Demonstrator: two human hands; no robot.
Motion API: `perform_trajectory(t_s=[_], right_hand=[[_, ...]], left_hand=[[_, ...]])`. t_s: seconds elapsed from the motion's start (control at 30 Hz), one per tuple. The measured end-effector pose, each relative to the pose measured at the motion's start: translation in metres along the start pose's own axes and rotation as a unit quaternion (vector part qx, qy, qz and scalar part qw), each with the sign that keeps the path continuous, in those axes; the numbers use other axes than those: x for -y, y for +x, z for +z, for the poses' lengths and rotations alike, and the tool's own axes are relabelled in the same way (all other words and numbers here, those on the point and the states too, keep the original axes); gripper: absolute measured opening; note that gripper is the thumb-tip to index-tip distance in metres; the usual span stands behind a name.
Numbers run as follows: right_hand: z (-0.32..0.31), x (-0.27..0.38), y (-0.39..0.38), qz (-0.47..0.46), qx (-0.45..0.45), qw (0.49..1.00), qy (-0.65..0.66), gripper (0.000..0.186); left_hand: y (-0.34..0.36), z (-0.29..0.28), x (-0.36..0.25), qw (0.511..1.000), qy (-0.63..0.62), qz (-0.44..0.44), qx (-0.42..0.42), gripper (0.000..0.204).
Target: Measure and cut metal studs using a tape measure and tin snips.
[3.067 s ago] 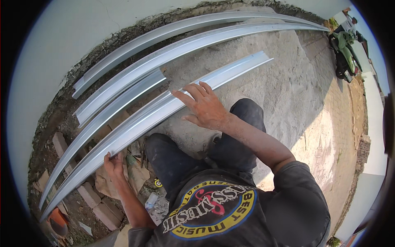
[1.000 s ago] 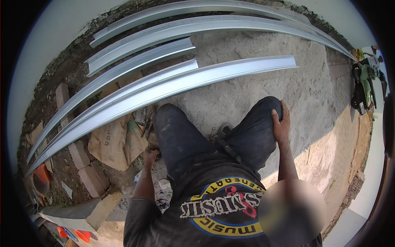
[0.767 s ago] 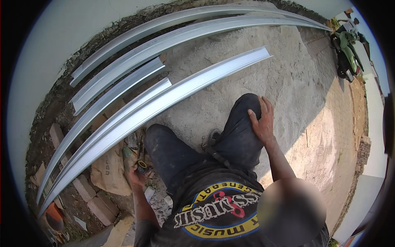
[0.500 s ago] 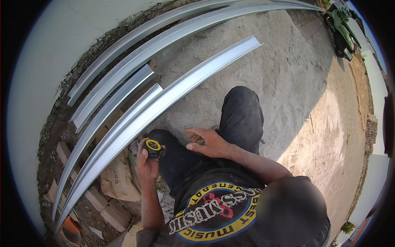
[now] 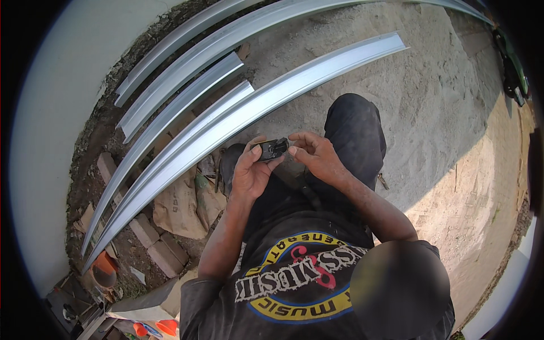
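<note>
In the head view, my left hand holds a black tape measure with a little yellow along its edge, above my lap. My right hand is at the right end of the tape measure, thumb and forefinger pinched on it. Just beyond my hands, long silvery metal channels lie side by side on the ground, bent by the lens. My dark-trousered right knee is raised behind my right hand.
Bricks, a torn brown sack and an orange bucket lie at lower left. A pale wall borders the left. Rough concrete meets sunlit paving at right. A green scooter stands at upper right.
My hands left the metal channel earlier. My left hand has since lifted the tape measure from beside my leg, and my right hand has moved from my knee onto it.
</note>
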State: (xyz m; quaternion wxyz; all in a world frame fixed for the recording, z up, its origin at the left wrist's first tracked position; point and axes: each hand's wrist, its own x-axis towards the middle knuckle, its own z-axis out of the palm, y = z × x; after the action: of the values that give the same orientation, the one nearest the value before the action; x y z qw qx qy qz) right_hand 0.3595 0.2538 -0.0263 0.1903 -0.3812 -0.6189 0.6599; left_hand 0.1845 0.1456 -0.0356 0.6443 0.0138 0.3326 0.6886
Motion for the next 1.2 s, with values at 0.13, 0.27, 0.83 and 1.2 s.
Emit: perform_trajectory(t_s=[0.13,0.27,0.83,1.2], right_hand=[[0.009,0.007,-0.001,0.085,0.041,0.994,0.052,0.038],[0.011,-0.002,0.01,0.03,0.075,0.997,0.02,0.045],[0.017,-0.001,0.028,-0.114,0.103,0.985,-0.075,0.056],[-0.028,-0.011,0.035,0.023,0.137,0.974,0.177,0.034]], left_hand=[[0.0,-0.012,0.001,0.999,0.008,-0.028,0.02,0.043],[-0.006,-0.019,-0.012,0.993,0.108,-0.042,0.027,0.046],[0.025,0.0,-0.002,0.919,0.357,0.011,-0.169,0.042],[0.03,0.041,-0.013,0.904,0.417,-0.064,0.074,0.058]])
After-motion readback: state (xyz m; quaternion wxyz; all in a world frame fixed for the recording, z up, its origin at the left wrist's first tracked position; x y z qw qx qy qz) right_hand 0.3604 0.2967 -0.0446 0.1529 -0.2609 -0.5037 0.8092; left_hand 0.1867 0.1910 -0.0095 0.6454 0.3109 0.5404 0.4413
